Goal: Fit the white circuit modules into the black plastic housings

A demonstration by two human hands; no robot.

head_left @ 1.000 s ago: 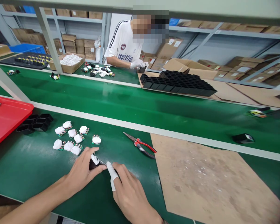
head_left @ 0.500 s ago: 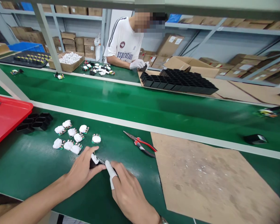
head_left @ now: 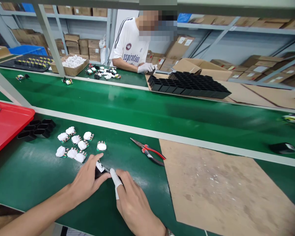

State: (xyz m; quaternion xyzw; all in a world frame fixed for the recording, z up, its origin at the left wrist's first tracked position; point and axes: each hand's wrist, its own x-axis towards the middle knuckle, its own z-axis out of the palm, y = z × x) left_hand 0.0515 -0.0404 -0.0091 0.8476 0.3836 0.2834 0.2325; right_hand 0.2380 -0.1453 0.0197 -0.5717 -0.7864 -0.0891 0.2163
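Observation:
My left hand (head_left: 89, 175) is closed around a small black plastic case (head_left: 98, 172), thumb and fingers on its sides. A white-coated part (head_left: 100, 166) shows in the mouth of the case. My right hand (head_left: 135, 200), with a white finger cot on one finger, grips a thin metal tool (head_left: 105, 169) whose tip reaches into the case; its handle is hidden by the fingers. Just beyond lie several small circuit boards with white lumps on top, the nearest board (head_left: 101, 146) close to my left fingertips. Red-and-black long-nose pliers (head_left: 147, 150) rest to the right.
A stained cardboard sheet (head_left: 211, 186) covers the bench at right. Several black cases (head_left: 41, 131) stand beside a red tray (head_left: 12, 121) at left. Beyond runs a green conveyor belt (head_left: 137, 108) carrying a black case (head_left: 282, 148). Across it, a gloved co-worker (head_left: 131, 46) handles a part near rows of cases (head_left: 189, 86).
The parts and the black case on the belt have shifted to the right. My hands keep nearly the same place and grip, with the tool tip still in the case.

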